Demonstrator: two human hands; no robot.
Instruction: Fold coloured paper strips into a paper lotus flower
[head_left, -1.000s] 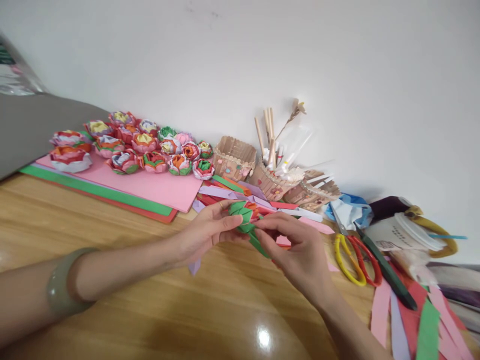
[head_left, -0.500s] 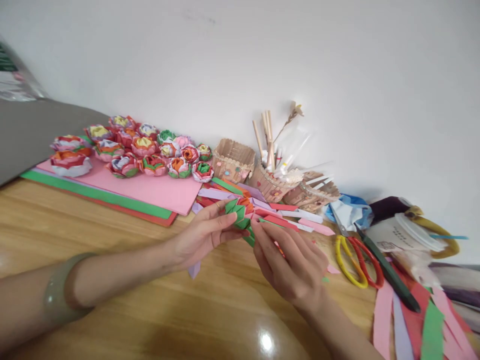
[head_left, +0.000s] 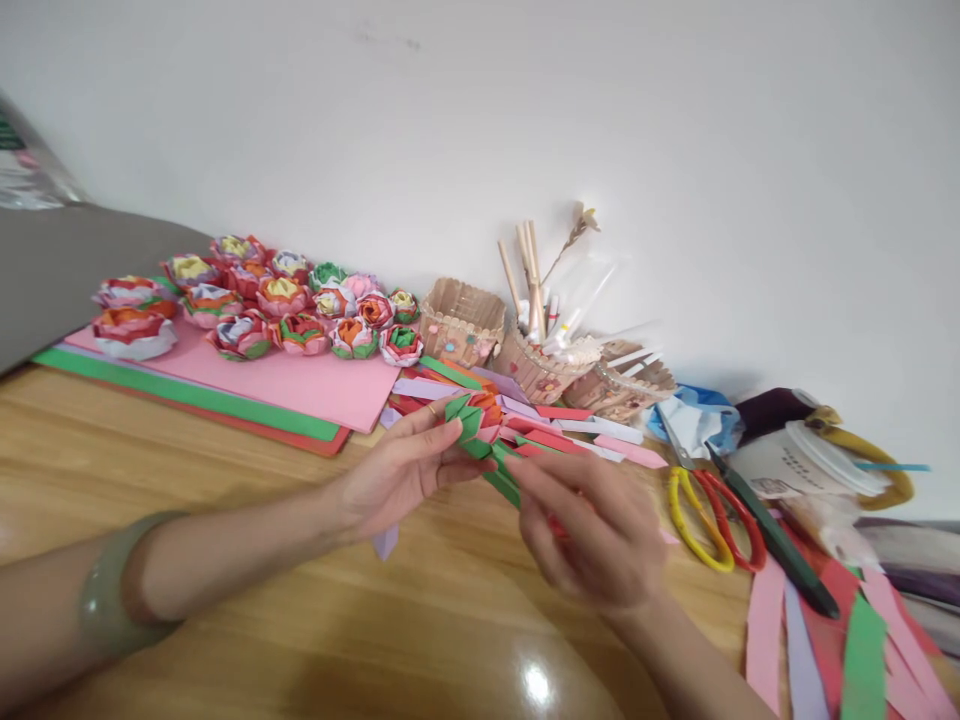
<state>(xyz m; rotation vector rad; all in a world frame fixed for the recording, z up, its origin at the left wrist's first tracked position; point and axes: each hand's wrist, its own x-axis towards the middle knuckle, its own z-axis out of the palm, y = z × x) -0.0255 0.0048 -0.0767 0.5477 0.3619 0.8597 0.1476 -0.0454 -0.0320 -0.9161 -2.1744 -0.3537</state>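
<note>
left hand [head_left: 405, 462] partly hides green paper flower [head_left: 472, 424]

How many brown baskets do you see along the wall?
3: the left basket beside the flowers, the middle basket with sticks in it, and the right basket at the row's right end. Any fully behind these would be hidden.

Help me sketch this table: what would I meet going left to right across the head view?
Pale green bangle, left hand, partly green paper flower, right hand, scissors with yellow and red handles, white lidded cup.
</note>
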